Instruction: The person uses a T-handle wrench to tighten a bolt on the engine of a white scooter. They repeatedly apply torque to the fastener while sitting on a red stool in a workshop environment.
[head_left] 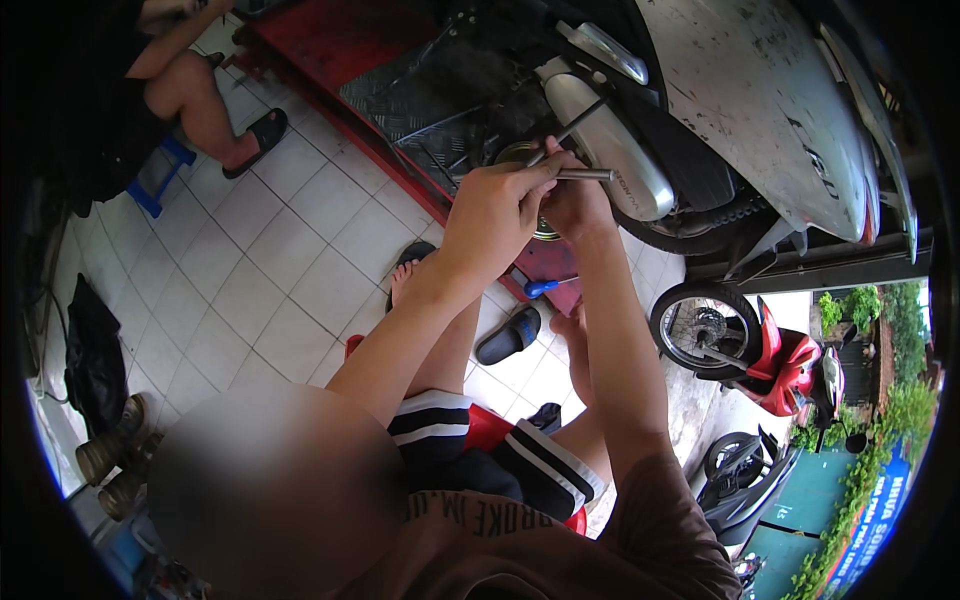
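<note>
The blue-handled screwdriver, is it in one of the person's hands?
No, the blue-handled screwdriver lies on the red lift platform, below both hands.

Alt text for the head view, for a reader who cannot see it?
Both hands, left hand and right hand, grip a thin metal tool at a silver scooter's exhaust. A blue-handled screwdriver lies on the red lift below.

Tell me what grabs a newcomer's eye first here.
At centre, the left hand and right hand meet on a thin metal rod against a scooter raised on a red lift. At right stands a red motorbike; at upper left, a seated person's leg.
</note>
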